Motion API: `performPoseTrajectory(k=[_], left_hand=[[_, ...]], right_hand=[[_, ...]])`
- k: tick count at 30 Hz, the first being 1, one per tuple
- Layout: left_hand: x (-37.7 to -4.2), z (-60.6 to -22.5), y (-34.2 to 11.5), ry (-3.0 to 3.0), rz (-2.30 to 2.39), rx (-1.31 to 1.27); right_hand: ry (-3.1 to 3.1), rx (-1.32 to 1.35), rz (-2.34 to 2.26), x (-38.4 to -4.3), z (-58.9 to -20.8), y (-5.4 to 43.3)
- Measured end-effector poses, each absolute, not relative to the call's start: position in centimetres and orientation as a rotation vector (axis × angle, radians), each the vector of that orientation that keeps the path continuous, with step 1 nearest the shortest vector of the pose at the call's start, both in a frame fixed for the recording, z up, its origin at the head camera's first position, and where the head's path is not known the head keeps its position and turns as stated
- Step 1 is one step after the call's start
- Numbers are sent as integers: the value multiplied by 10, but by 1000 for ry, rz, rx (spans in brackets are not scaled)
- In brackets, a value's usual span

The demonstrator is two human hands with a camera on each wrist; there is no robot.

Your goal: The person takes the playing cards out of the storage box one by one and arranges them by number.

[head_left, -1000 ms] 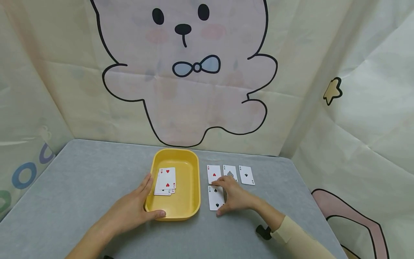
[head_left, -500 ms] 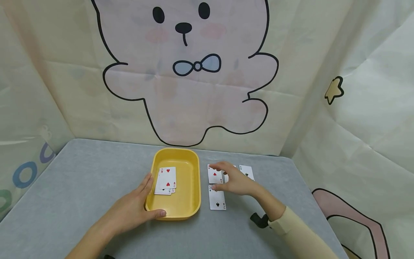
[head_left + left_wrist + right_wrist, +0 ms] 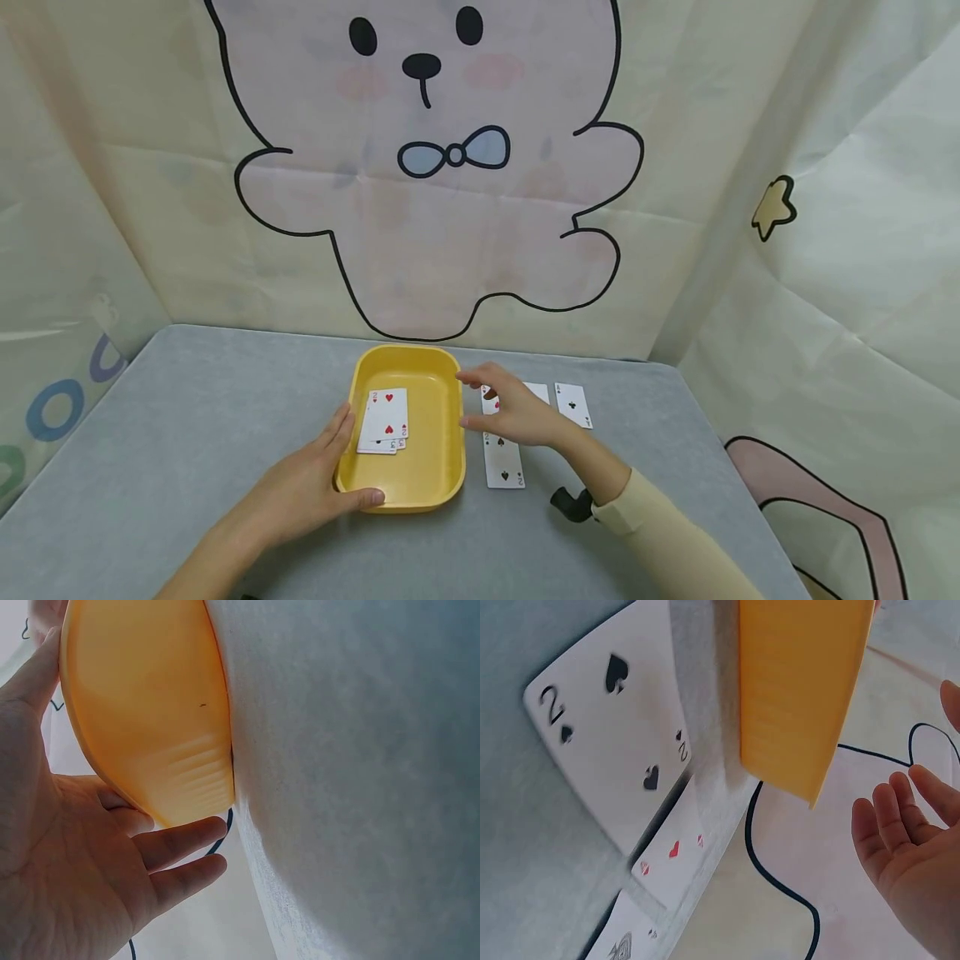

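My left hand [image 3: 313, 487] holds the near left corner of a yellow tray [image 3: 431, 492], thumb over the near rim and fingers along the outer side. In the left wrist view, two fingers extend past the tray's outer wall. A two of hearts [image 3: 388, 408] lies in the tray on other cards that barely show. Above the table by the tray's right rim is my right hand [image 3: 517, 408], thumb and fingers apart, nothing between them. Under and beside it lie a two of spades [image 3: 615, 720], an ace of hearts [image 3: 671, 851] and an ace of spades [image 3: 622, 945], partly hidden from the head camera.
A club card [image 3: 573, 406] lies right of the aces on the grey-covered table [image 3: 225, 400]. A black object [image 3: 572, 504] sits at my right wrist. Behind the table hangs a pale curtain [image 3: 420, 250] with a bear drawing.
My right hand has moved from the two of spades up and left to the tray's right rim, uncovering that card. The left hand and the tray have stayed put.
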State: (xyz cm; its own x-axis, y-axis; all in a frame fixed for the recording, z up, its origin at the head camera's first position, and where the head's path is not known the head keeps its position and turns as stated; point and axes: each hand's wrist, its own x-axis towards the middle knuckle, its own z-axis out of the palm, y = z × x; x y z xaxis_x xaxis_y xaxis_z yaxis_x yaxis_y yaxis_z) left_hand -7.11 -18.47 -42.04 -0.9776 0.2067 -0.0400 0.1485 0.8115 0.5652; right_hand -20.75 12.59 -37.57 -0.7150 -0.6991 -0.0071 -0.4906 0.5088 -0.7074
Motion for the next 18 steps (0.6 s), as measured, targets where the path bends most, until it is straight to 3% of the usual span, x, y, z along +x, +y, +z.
performPoseTrajectory(k=[18], left_hand=[[-72,-419,-186,2876,883,285]], right_hand=[[2459,-974,-1093,-215,-377,63]])
